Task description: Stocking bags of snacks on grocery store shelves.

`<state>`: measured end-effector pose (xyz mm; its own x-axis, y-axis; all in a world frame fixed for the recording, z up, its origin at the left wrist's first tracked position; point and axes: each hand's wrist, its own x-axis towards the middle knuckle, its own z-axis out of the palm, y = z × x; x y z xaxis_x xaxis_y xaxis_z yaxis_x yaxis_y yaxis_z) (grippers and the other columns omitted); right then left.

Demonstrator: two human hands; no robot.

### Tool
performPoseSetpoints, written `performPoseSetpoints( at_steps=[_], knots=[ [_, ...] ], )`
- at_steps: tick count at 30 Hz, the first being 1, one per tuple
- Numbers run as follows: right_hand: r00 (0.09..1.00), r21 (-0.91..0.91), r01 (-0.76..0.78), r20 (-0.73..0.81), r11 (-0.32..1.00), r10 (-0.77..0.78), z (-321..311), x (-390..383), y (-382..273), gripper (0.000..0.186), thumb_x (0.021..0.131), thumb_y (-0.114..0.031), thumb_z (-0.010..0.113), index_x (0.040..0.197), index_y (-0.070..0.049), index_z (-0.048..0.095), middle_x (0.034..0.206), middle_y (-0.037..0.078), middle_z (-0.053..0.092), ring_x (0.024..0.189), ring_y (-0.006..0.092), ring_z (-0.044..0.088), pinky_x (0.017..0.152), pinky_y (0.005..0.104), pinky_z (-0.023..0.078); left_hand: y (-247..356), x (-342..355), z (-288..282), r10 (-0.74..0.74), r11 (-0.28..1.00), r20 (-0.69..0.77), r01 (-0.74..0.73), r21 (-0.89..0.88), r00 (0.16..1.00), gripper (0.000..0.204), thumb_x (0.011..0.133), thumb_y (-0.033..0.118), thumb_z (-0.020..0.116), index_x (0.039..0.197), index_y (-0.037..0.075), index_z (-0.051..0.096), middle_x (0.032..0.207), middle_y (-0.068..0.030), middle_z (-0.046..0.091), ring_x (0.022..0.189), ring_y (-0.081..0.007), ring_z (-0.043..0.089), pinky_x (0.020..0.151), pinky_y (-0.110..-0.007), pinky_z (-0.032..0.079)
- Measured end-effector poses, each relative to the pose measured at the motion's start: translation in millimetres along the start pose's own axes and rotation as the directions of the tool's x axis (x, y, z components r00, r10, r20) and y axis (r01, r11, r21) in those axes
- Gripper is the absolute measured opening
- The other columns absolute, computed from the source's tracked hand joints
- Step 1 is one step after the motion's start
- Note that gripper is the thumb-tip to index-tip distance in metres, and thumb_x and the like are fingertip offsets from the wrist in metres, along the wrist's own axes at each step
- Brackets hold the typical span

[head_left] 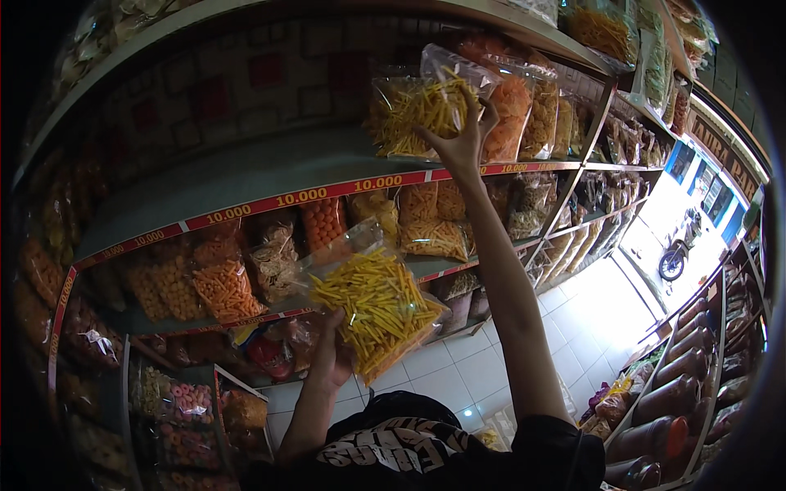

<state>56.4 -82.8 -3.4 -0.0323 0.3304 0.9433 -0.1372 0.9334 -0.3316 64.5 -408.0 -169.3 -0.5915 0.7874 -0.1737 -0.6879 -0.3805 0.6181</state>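
My left hand [329,356] holds a clear plastic bag of yellow stick snacks [372,307] from below and its left side, in front of the lower shelf. Up at the upper shelf, my right hand [458,139] has its thumb and fingers around another clear bag of yellow stick snacks [422,110]. That bag stands at the shelf's front, just left of bags of orange snacks [509,106]. Behind it, part of a further bag is hidden.
A red price strip [303,196] edges the upper shelf [246,168]. Below stand bags of orange sticks [225,290] and orange balls [324,221]. Large jars [667,393] line the right-hand rack. White floor tiles [467,368] lead to a doorway with a motorbike [678,250] outside.
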Motion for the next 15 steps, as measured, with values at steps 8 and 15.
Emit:
performPoseSetpoints(
  at_steps=[8, 15],
  knots=[
    [0.968, -0.254, 0.07, 0.251, 0.965, -0.004, 20.5, -12.6, 28.1, 0.093, 0.052, -0.039, 0.086, 0.132, -0.017, 0.044, 0.13, 0.021, 0.024, 0.124, 0.041, 0.032, 0.103, 0.0449, 0.036, -7.9, 11.8, -22.8, -0.064, 0.995, 0.061, 0.069, -0.075, 0.996, 0.059, 0.084, 0.033, 0.065, 0.13, 0.004, 0.041, 0.122, -0.0095, 0.052, 0.108, -0.0215, 0.055, 0.089, -0.036, 0.05],
    [0.892, -0.339, 0.012, 0.429, 0.941, 0.143, 11.9, -14.3, 22.7, 0.105, 0.054, -0.042, 0.084, 0.141, -0.026, 0.029, 0.143, 0.018, 0.015, 0.123, 0.0464, 0.035, 0.098, 0.0526, 0.04, -2.0, 13.2, -10.6, 0.015, 0.999, 0.018, -0.015, -0.049, 1.0, 0.052, 0.087, 0.033, 0.061, 0.127, 0.005, 0.044, 0.116, -0.0084, 0.056, 0.106, -0.0211, 0.056, 0.088, -0.037, 0.05]
  ],
)
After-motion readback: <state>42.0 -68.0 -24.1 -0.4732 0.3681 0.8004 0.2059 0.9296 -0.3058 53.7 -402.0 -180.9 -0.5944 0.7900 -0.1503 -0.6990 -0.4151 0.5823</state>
